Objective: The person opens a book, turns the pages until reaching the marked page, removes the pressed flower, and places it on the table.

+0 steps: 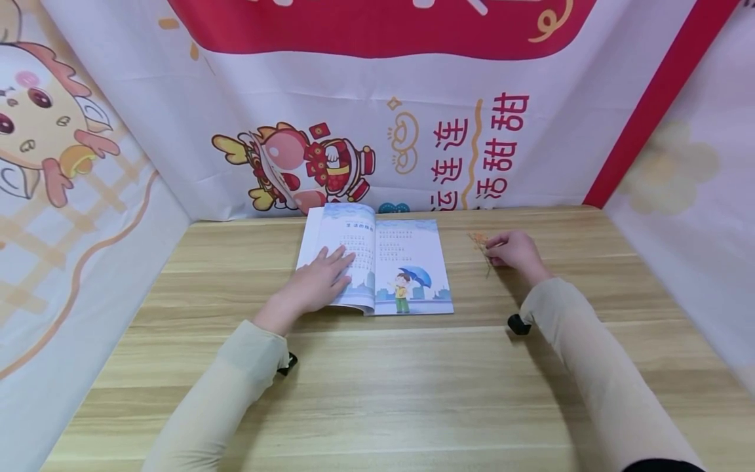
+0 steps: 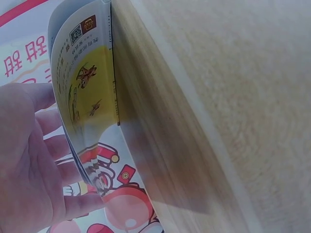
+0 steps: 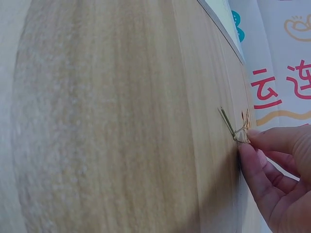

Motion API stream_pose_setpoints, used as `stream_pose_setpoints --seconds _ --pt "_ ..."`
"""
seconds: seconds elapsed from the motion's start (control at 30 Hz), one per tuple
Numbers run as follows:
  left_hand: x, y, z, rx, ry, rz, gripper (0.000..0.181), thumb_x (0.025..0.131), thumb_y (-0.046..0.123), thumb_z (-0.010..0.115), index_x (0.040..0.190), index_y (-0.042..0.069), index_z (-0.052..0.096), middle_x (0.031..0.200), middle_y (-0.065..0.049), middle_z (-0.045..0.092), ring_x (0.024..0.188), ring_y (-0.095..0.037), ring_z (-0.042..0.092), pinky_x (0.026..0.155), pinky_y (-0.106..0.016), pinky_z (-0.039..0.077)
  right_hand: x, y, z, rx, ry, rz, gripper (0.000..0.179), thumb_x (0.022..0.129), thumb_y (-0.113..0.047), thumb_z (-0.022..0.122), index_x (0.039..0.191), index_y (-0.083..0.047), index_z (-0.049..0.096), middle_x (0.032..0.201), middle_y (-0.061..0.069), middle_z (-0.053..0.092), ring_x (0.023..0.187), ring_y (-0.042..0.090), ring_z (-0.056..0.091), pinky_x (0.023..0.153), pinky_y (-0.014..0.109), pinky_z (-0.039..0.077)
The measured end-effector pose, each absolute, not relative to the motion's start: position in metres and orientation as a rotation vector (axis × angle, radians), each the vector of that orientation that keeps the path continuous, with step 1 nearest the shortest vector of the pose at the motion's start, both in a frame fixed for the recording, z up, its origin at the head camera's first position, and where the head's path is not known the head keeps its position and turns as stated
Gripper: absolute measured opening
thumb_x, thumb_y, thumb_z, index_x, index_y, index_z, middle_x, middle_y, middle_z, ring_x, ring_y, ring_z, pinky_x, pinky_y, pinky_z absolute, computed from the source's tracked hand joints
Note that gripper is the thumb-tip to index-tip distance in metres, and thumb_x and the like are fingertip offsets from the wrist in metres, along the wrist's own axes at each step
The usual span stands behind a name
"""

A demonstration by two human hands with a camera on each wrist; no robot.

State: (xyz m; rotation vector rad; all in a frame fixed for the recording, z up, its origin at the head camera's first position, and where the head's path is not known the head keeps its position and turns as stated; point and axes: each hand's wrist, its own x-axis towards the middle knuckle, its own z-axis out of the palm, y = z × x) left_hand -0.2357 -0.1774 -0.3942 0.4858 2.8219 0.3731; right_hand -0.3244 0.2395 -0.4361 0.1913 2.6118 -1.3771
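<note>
An open picture book [image 1: 413, 246] lies near the far edge of the table, its right page showing a child under a blue umbrella. My left hand [image 1: 318, 282] rests on the left page with its fingers spread. In the left wrist view, the book's yellow outer cover [image 2: 92, 92] with a printed code shows beside the fingers. To the right of the book, my right hand [image 1: 518, 252] pinches a small dried flower sprig [image 3: 227, 122] between thumb and index finger. Its orange blossoms [image 1: 478, 237] point away from me, and its thin stem points toward me.
A wood-grain table [image 1: 383, 387] spans the area below both hands. Behind it hangs a printed cloth [image 1: 330, 85] with red lettering and a cartoon figure. More printed cloth [image 1: 35, 275] borders the left side, and pale cloth [image 1: 696, 249] the right.
</note>
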Motion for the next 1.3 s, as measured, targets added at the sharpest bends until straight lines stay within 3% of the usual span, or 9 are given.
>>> stream_pose_setpoints --seconds 0.27,0.43,0.6,0.77,1.1,1.3 --pt "-0.236 -0.177 -0.393 0.497 2.84 0.394 0.061 0.108 0.04 0.05 0.163 0.022 0.031 0.17 -0.006 0.017 0.156 -0.038 0.007 0.115 -0.071 0.02 -0.32 0.24 -0.433 0.129 2.658 -1.382 0.027 0.094 -0.004 0.071 0.117 0.01 0.068 0.097 0.013 0.073 0.064 0.005 0.065 0.063 0.02 0.057" --pt "-0.235 -0.177 -0.392 0.524 2.868 0.419 0.059 0.108 0.041 0.05 0.162 0.024 0.034 0.171 -0.004 0.017 0.156 -0.036 0.006 0.116 -0.071 0.019 -0.318 0.235 -0.429 0.128 2.631 -1.385 0.027 0.095 -0.005 0.069 0.12 0.007 0.068 0.098 0.013 0.072 0.069 0.008 0.065 0.066 0.021 0.058" --pt "-0.234 -0.177 -0.391 0.586 2.91 0.434 0.055 0.107 0.04 0.051 0.159 0.024 0.042 0.17 -0.002 0.019 0.157 -0.033 0.007 0.116 -0.07 0.019 -0.315 0.226 -0.425 0.087 2.578 -1.408 0.029 0.097 -0.005 0.068 0.123 0.007 0.066 0.101 0.015 0.071 0.074 0.01 0.066 0.07 0.022 0.058" --pt "-0.232 -0.176 -0.388 0.665 2.98 0.448 0.048 0.107 0.036 0.052 0.153 0.021 0.052 0.168 -0.001 0.024 0.156 -0.032 0.012 0.117 -0.068 0.021 -0.313 0.221 -0.424 0.06 2.597 -1.395 0.027 0.097 -0.006 0.068 0.121 0.007 0.067 0.094 0.012 0.073 0.073 0.011 0.065 0.068 0.023 0.057" --pt "-0.225 -0.163 -0.372 1.026 3.181 0.145 0.034 0.104 0.028 0.061 0.134 0.015 0.07 0.157 -0.005 0.046 0.149 -0.032 0.035 0.112 -0.061 0.038 -0.309 0.214 -0.422 -0.007 2.602 -1.367 0.029 0.099 -0.009 0.066 0.125 0.005 0.067 0.095 0.013 0.071 0.079 0.017 0.064 0.074 0.029 0.057" --pt "-0.214 -0.146 -0.358 1.391 3.269 -0.128 0.03 0.098 0.027 0.069 0.124 0.013 0.074 0.144 -0.008 0.061 0.136 -0.035 0.053 0.104 -0.061 0.047 -0.306 0.207 -0.42 -0.007 2.541 -1.373 0.032 0.101 -0.015 0.064 0.129 0.001 0.066 0.109 0.015 0.068 0.093 0.023 0.065 0.083 0.032 0.057"
